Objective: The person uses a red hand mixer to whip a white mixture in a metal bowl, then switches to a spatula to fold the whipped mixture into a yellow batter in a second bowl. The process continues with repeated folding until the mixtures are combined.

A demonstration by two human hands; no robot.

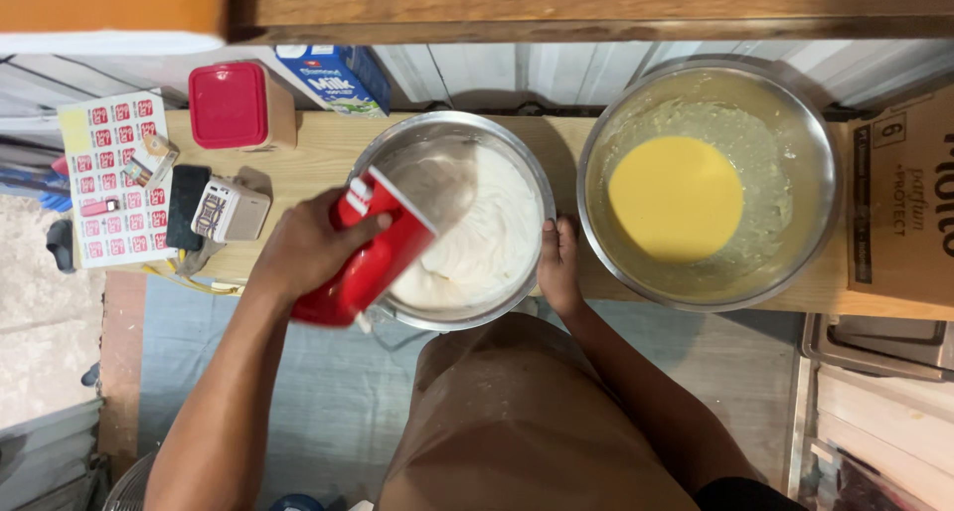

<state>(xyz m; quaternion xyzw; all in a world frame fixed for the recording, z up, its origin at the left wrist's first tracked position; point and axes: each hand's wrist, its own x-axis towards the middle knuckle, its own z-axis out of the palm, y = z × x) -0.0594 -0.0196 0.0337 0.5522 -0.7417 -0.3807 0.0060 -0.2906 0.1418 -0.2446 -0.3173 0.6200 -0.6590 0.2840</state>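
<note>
Left hand [303, 245] clamped on red-and-white electric hand mixer [373, 248] over round steel bowl of white cream [459, 235]; right hand [559, 264] grips the bowl rim.

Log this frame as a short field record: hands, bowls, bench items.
left hand: grip closed on red hand mixer, tilted into near bowl
right hand: holds rim of near bowl
near bowl contents: white whipped mix
far bowl: yellow batter
bench: red-lidded jar, milk carton, cardboard box
</note>
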